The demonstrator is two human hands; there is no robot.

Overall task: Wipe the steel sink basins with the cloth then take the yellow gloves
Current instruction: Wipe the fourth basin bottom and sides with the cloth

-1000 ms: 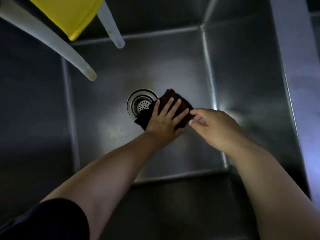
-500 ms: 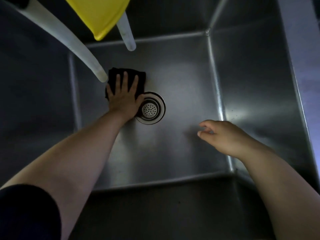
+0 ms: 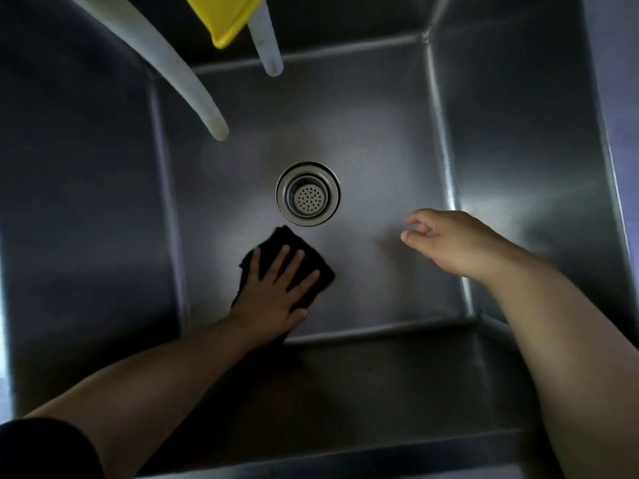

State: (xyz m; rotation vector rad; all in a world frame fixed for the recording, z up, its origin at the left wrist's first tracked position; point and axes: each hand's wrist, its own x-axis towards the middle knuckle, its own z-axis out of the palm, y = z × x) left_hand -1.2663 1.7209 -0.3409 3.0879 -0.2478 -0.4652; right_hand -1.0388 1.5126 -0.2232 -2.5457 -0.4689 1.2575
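Cloth (image 3: 287, 261) lies flat on the sink (image 3: 380, 140) floor, just below and left of the drain (image 3: 308, 194), under your left hand (image 3: 273, 292), whose fingers press it down, spread straight. Your right hand (image 3: 449, 242) hovers loosely curled to the right, holding nothing. Something yellow (image 3: 224, 19), maybe the gloves, hangs at the far edge.

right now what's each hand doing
Left hand: open, flat fingers pressing the dark cloth on the sink floor.
Right hand: open, loosely curled, holding nothing.
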